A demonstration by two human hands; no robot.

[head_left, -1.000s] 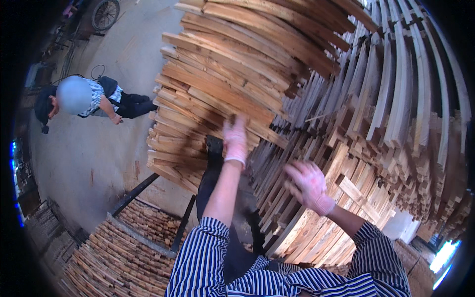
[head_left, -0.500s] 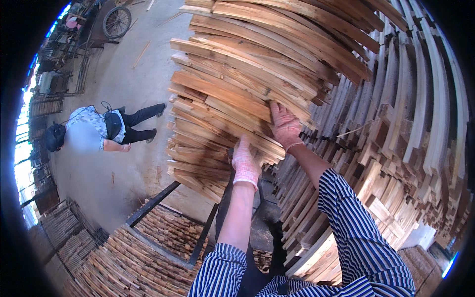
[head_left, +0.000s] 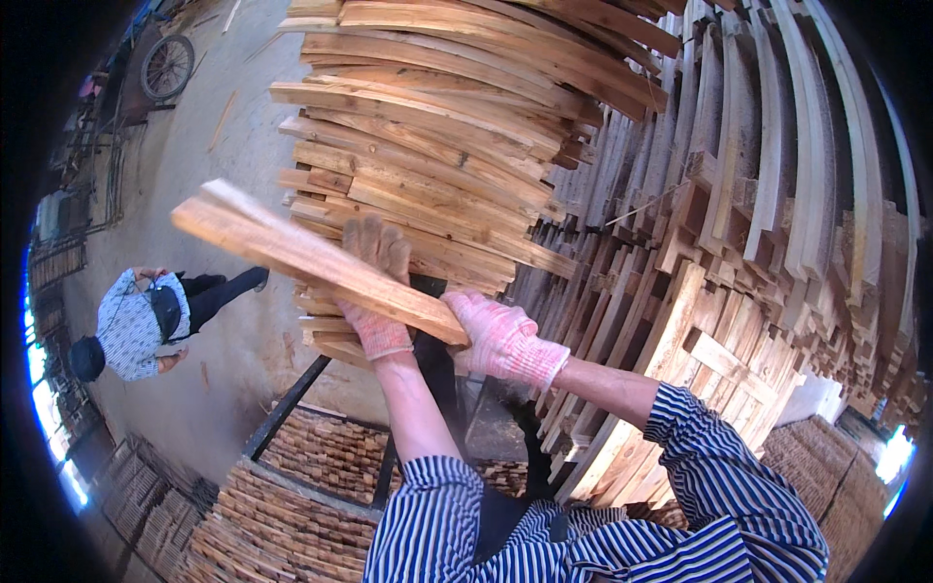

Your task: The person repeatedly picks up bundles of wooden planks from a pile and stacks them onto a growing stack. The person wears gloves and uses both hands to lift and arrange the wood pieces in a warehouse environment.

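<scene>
Fingers of both gloved hands clamp a small bundle of wooden slats (head_left: 311, 257). Slats are held tilted, far end up-left, near end down by the right hand (head_left: 501, 340). Bundle is in the air, in front of the big stack of planks (head_left: 437, 146), apart from it as far as visible. That stack fills upper centre, boards lying flat in layers, ends ragged. Right of it, rows of curved staves (head_left: 777, 194) stand on edge, leaning. Below, lower-left, low piles of short sticks (head_left: 282, 525) sit in a dark metal frame (head_left: 292, 408) on the concrete floor (head_left: 194, 194). Another person (head_left: 136, 325) in a patterned shirt and cap bends over at far left. Left hand (head_left: 374, 291) grips the bundle mid-length from behind, glove worn and dirty; right hand wraps the near end, pink-white knit glove. Striped sleeves come from the lower edge. Spoked wheel (head_left: 167, 66) top left.
</scene>
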